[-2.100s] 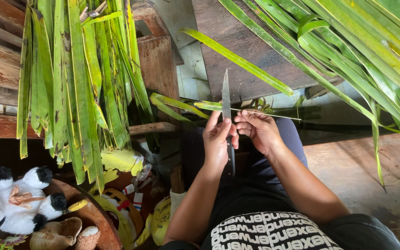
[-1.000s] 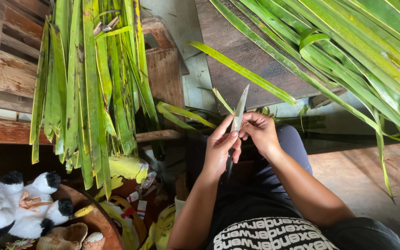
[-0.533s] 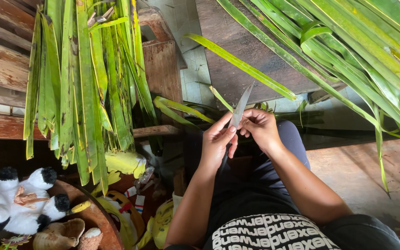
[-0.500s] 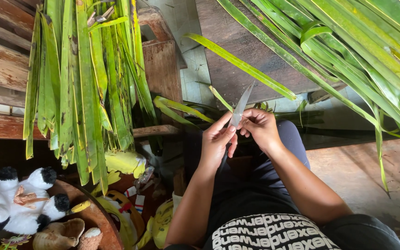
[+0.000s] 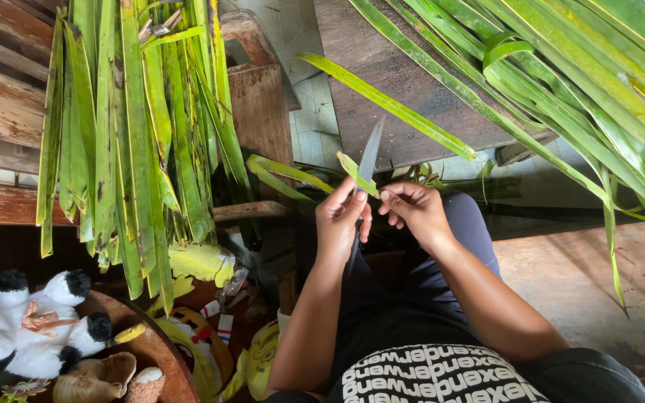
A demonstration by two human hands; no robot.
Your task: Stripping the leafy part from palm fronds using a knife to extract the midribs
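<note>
Knife [image 5: 367,160] against leaf strip [image 5: 356,173], hands close.
Left hand [image 5: 341,224] grips the knife; right hand [image 5: 412,213] pinches the strip. A slip could likely nick those fingertips.

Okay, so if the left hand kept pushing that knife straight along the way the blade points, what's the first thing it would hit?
The left hand aims the knife up and away. The blade tip's line looks to meet the long green palm leaf crossing the wooden board first, though depth is unclear; the leaf may hang nearer than the tip.
</note>
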